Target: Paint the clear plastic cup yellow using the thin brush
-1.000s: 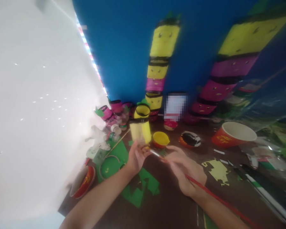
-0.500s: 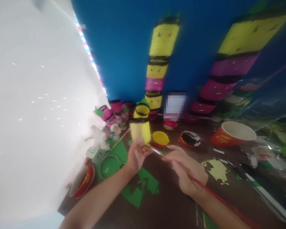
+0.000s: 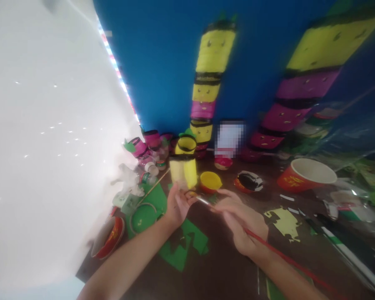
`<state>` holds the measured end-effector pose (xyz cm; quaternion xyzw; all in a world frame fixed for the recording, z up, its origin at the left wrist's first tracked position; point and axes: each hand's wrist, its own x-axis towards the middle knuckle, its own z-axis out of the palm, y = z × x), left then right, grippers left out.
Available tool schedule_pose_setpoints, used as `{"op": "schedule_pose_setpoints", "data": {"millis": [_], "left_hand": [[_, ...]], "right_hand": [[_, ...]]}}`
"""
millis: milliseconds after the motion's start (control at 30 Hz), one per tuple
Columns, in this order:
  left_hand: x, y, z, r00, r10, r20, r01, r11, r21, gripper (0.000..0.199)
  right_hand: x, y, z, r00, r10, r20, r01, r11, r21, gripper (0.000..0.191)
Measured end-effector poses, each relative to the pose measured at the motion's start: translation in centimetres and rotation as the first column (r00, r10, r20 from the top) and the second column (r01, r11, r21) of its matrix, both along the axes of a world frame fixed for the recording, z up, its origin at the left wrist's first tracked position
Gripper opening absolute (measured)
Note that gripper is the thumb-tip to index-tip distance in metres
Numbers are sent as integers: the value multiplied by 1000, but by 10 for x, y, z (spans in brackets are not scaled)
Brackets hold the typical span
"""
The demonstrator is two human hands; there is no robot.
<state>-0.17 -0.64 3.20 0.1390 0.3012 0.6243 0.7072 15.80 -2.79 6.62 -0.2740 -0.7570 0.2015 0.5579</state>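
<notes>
My left hand [image 3: 178, 206] is closed on the lower end of a partly yellow cup [image 3: 183, 171] with a black rim, held above the table's middle. The side of the cup toward the left looks paler than its right side. In my right hand [image 3: 242, 221], pinched near its metal collar, is a long red paintbrush [image 3: 268, 246]. The brush tip points left and lies at my left fingertips, just under the cup. A bowl of yellow paint [image 3: 210, 181] stands right of the cup, and a bowl of black paint [image 3: 249, 182] farther right.
Green paper [image 3: 187, 246] and a red bowl [image 3: 108, 238] lie at the left. Painted pink cups [image 3: 151, 139] and bottles stand behind. At the right are a large paper cup [image 3: 311, 176] and a pale yellow scrap [image 3: 284, 223]. Cup stacks [image 3: 215, 52] rise along the blue wall.
My right hand and the brush have shifted slightly to the left. The cup has barely moved in my left hand.
</notes>
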Motion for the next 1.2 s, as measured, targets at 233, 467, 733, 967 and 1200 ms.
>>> {"op": "schedule_pose_setpoints", "data": {"millis": [233,467,733,967,1200], "left_hand": [[0,0,-1,1000,1,12,-1,1000,10,44],[-2,1,-3,999,-13,39,12,1000,12,43],[-1,-5,4,949,-157,272,199,971,-135,45],[-1,-3,-2,946,-149,287,190,975,-120,46],[-1,-4,-1,951,-151,270,189,975,-121,45]], "right_hand": [[-2,-1,-1,999,-37,17,37,999,-21,25],[-2,-1,-2,998,-65,-18,65,998,15,24],[-8,-9,0,989,-134,61,119,972,200,38],[-13,-11,-8,982,-114,149,74,966,249,40],[-18,-9,-13,983,-112,143,72,962,263,40]]}}
